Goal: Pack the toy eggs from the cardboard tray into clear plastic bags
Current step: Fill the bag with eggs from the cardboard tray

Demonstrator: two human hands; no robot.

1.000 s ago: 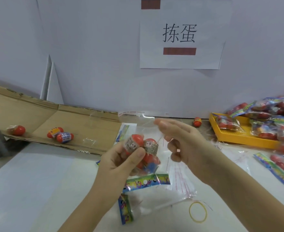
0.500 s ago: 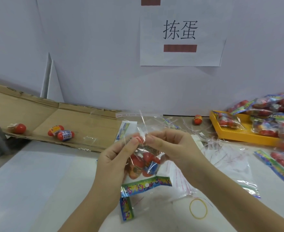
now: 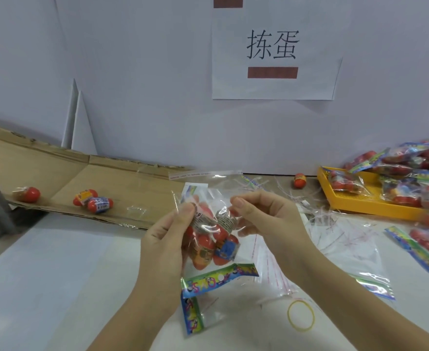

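A clear plastic bag (image 3: 209,198) holding several red toy eggs (image 3: 208,243) hangs in front of me, its coloured header strip (image 3: 218,277) at the bottom. My left hand (image 3: 165,239) pinches the bag's left side near the top. My right hand (image 3: 264,216) pinches the right side at the same height. The bag's open mouth flap stands up above my fingers. On the cardboard tray (image 3: 64,173) at the left lie three loose eggs: one (image 3: 28,194) far left and two touching ones (image 3: 93,200) further right.
A yellow tray (image 3: 355,203) at the right holds packed bags, with more piled behind it. Empty clear bags (image 3: 345,239), torn sealing strips and a yellow rubber band (image 3: 300,315) lie on the white table. One stray egg (image 3: 300,180) sits by the wall.
My left hand let go of the eggs and moved up to pinch the bag's top beside my right hand. The eggs dropped to the bottom of the bag.
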